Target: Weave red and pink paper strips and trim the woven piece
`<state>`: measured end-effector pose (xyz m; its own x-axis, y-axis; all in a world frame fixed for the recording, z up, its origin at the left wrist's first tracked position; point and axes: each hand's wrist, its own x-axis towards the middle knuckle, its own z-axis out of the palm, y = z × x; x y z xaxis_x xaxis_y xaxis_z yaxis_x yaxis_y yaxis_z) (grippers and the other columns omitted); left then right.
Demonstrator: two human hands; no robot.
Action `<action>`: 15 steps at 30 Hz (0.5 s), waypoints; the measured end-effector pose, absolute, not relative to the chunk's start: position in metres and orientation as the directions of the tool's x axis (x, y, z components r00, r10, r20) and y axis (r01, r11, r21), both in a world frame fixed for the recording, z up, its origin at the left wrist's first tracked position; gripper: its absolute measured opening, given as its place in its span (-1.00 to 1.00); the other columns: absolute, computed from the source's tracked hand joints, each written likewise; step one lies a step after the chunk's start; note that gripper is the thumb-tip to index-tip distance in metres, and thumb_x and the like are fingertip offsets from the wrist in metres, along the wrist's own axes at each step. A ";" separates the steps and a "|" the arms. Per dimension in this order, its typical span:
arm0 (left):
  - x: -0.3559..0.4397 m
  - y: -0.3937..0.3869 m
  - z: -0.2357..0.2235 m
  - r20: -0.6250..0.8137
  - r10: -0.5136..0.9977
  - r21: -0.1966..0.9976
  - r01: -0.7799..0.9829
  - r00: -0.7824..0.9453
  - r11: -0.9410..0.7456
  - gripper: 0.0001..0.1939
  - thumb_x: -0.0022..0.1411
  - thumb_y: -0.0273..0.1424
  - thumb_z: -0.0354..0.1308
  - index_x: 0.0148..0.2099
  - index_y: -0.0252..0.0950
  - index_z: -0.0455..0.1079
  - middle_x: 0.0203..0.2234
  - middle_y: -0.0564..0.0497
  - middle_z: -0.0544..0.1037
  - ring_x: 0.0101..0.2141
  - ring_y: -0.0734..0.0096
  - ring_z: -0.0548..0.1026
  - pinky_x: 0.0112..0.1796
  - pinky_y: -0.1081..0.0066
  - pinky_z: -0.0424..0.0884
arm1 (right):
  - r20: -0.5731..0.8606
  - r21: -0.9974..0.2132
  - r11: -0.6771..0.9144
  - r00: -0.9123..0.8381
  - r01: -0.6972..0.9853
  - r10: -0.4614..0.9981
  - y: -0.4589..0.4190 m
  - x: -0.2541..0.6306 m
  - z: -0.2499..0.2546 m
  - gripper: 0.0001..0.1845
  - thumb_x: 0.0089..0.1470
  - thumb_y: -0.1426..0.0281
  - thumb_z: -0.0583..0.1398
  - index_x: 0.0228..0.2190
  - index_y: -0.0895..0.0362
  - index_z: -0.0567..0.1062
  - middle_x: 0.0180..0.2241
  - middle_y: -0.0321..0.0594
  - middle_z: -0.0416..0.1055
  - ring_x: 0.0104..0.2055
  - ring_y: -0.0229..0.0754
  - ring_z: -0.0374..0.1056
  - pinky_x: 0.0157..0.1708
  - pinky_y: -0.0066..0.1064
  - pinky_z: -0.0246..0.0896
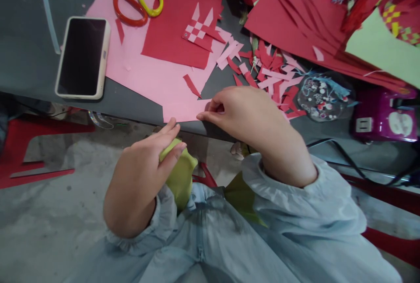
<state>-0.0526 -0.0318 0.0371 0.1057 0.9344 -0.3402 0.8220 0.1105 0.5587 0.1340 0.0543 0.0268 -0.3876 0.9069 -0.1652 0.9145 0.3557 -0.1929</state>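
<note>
Paper in a narrow pink strip point(183, 111) lies along the near edge of the dark table point(138, 106), touching the large pink sheet point(141, 75) and running rightward under my right hand point(244, 110). That hand bends its thumb and index finger toward each other over the strip; I cannot tell whether they pinch it. My left hand point(144, 165) is open, fingers extended close together and thumb apart, fingertips at the strip's near left corner. On the far side, a red sheet point(179, 20) overlaps the pink one and carries a checkered woven piece point(197, 30) in pink and red. Scissors point(131, 6) with one red and one yellow handle loop rest farther left, beyond the phone point(82, 57). Red and pink scraps point(275, 75) spread beyond my right hand, with a clear container of small beads point(323, 99) to their right, beside a purple box point(385, 114).
</note>
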 end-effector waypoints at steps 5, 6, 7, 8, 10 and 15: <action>-0.054 -0.032 0.039 -0.324 0.944 0.574 0.806 0.059 0.146 -0.54 0.37 -0.19 0.00 0.21 -0.19 0.41 0.18 0.02 0.43 0.13 0.21 0.49 0.16 0.28 0.37 | -0.153 -0.190 0.368 -0.398 0.910 0.905 0.054 0.135 0.026 -0.72 0.17 0.23 0.22 -0.41 0.16 0.61 -0.39 -0.10 0.57 -0.35 -0.10 0.40 -0.41 -0.32 0.00; -0.055 -0.032 0.039 -0.320 0.946 0.572 0.806 0.049 0.152 -0.55 0.37 -0.19 -0.01 0.21 -0.20 0.42 0.17 0.03 0.44 0.13 0.22 0.48 0.15 0.29 0.38 | -0.151 -0.187 0.369 -0.398 0.910 0.905 0.054 0.135 0.026 -0.72 0.17 0.23 0.21 -0.41 0.16 0.61 -0.39 -0.11 0.57 -0.35 -0.09 0.41 -0.42 -0.33 -0.01; -0.055 -0.032 0.039 -0.315 0.948 0.570 0.807 0.040 0.155 -0.55 0.37 -0.19 -0.01 0.20 -0.20 0.43 0.17 0.04 0.44 0.13 0.22 0.48 0.14 0.29 0.39 | -0.152 -0.182 0.370 -0.398 0.911 0.905 0.053 0.135 0.026 -0.72 0.17 0.23 0.21 -0.41 0.16 0.61 -0.39 -0.11 0.57 -0.35 -0.09 0.41 -0.42 -0.33 -0.01; -0.056 -0.032 0.039 -0.309 0.950 0.568 0.808 0.035 0.156 -0.55 0.37 -0.18 -0.02 0.19 -0.21 0.43 0.16 0.04 0.45 0.14 0.23 0.48 0.14 0.29 0.39 | -0.154 -0.177 0.371 -0.398 0.912 0.904 0.053 0.135 0.026 -0.72 0.17 0.24 0.21 -0.41 0.16 0.61 -0.38 -0.11 0.57 -0.35 -0.09 0.41 -0.42 -0.33 -0.02; -0.056 -0.032 0.039 -0.297 0.955 0.566 0.810 0.026 0.154 -0.55 0.38 -0.18 -0.03 0.17 -0.23 0.45 0.14 0.04 0.47 0.13 0.24 0.48 0.13 0.29 0.40 | -0.159 -0.173 0.374 -0.401 0.911 0.902 0.054 0.135 0.026 -0.72 0.16 0.24 0.22 -0.41 0.16 0.61 -0.38 -0.10 0.57 -0.35 -0.10 0.41 -0.42 -0.33 -0.01; -0.055 -0.032 0.040 -0.274 0.962 0.568 0.809 0.014 0.150 -0.58 0.37 -0.21 0.00 0.14 -0.25 0.47 0.11 0.04 0.49 0.09 0.26 0.51 0.12 0.32 0.41 | -0.158 -0.182 0.375 -0.403 0.909 0.901 0.054 0.136 0.026 -0.73 0.15 0.23 0.23 -0.40 0.16 0.62 -0.38 -0.12 0.58 -0.35 -0.10 0.41 -0.43 -0.34 -0.02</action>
